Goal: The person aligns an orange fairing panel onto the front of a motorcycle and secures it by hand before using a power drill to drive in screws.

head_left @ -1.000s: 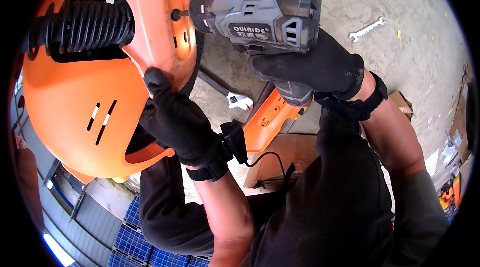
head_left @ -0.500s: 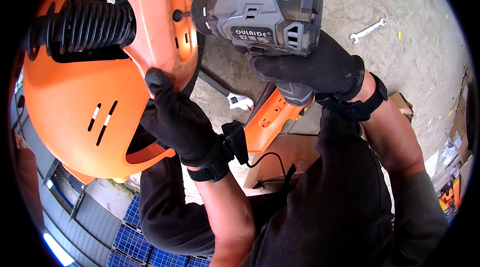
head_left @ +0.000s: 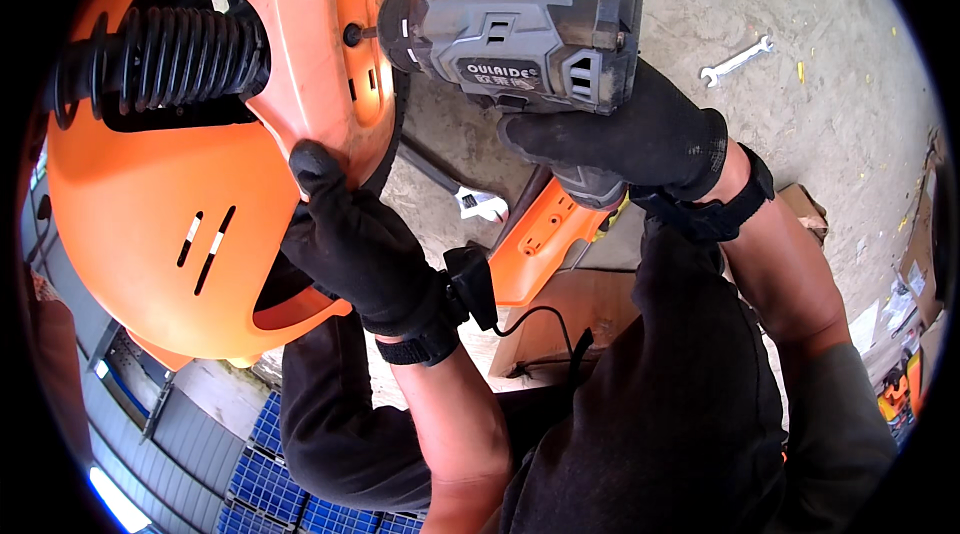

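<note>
Presently, the right hand (head_left: 640,129) has its fingers closed around the handle of the grey drill (head_left: 530,29), and the thin bit (head_left: 369,33) points at a dark round spot (head_left: 352,34) in the channel near the right edge of the orange bar (head_left: 290,44). The left hand (head_left: 350,244) holds the lower end of this bar, with the thumb on its face.

For good work, I would hold the bit straight to the channel, push evenly along the drill's line, and turn slowly at first, so that the tip does not slip and scratch the plastic. The left hand should brace the bar, well apart from the bit.

Some things are hard to make out: whether the spot is a screw head or a hole, whether the bit really sits in it, and whether the trigger is pressed. The left fingers beyond the thumb are mostly hidden, and the bar's upper end is cut off.
</note>
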A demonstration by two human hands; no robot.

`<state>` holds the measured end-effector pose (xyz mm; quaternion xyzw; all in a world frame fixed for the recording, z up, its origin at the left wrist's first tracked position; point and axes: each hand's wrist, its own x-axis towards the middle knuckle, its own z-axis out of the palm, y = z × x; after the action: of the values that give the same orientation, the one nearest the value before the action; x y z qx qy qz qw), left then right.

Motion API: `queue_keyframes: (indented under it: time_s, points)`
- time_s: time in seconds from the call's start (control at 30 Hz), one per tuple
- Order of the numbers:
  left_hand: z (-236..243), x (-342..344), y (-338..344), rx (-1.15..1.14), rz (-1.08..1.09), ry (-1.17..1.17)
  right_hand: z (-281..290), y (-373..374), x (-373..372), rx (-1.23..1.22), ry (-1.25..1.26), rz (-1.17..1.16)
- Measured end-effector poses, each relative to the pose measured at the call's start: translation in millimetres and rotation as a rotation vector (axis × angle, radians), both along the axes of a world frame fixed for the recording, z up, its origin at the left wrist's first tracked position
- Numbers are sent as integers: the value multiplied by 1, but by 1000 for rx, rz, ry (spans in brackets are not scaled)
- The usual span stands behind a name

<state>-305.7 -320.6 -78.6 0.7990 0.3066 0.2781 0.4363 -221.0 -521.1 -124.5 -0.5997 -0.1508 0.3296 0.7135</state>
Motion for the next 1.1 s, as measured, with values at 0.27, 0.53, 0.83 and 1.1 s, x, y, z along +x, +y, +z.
queue_keyframes:
  time_s: [0.27,0.53,0.83,1.1]
  points:
    - [4,-14,8,226,-28,303,4,-2,7,-79,-59,69]
    - [0,-20,15,560,-203,315,-3,-1,4,-113,-155,53]
    - [5,-7,2,79,-14,159,-21,-17,19,-256,-754,38]
    - [7,-1,-6,-125,48,29,-6,-10,38,-117,-687,115]
